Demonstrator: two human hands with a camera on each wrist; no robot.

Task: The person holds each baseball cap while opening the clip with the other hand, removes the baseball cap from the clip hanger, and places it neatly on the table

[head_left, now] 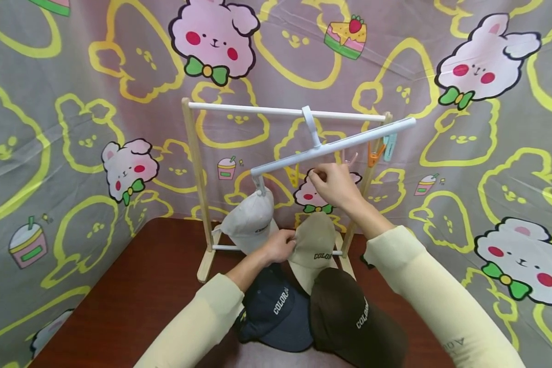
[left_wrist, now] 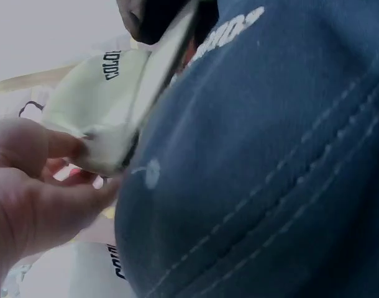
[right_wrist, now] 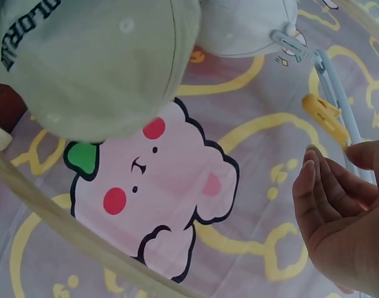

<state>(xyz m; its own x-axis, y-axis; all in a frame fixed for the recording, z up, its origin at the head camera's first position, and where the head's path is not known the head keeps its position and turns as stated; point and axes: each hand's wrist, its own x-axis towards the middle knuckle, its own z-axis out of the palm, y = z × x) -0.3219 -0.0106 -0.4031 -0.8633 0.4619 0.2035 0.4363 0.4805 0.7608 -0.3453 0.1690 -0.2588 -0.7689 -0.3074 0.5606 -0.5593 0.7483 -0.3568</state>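
Note:
Between its thumb and fingers, my left hand pinches the edge of a beige cap, which is raised behind the other caps, lettering facing me. My right hand is up under a light-blue clip hanger, its fingers bent loosely with nothing between them. In the right wrist view the thumb lies beside a yellow clip on that hanger. A white cap hangs from the clip at the hanger's lower left end. Orange and blue clips dangle near its right end.
The hanger hooks over the top rail of a wooden rack, its bar tilted down to the left. A navy cap and a dark brown cap lie in front on the brown table. A patterned cloth hangs behind.

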